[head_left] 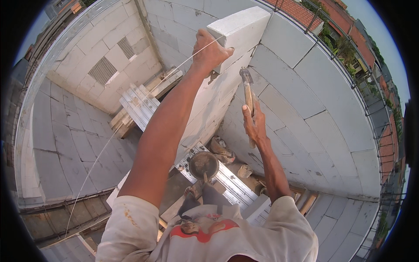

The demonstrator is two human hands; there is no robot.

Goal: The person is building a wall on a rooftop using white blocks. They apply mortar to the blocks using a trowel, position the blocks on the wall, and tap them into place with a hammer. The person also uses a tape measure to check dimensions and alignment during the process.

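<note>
Left hand [209, 50] grips white block [238, 30], steadying it on wall | right hand [254, 122] clenched round hammer [248, 98], head up for tapping | string line [131, 118] alongside for alignment

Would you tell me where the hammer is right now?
The hammer is upright in the right hand, right of centre, just below the white block under the left hand.

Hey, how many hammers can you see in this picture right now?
1. The hammer is gripped by its wooden handle in the right hand, head up, beside the white block that the left hand steadies. Others may lie hidden below.
</note>
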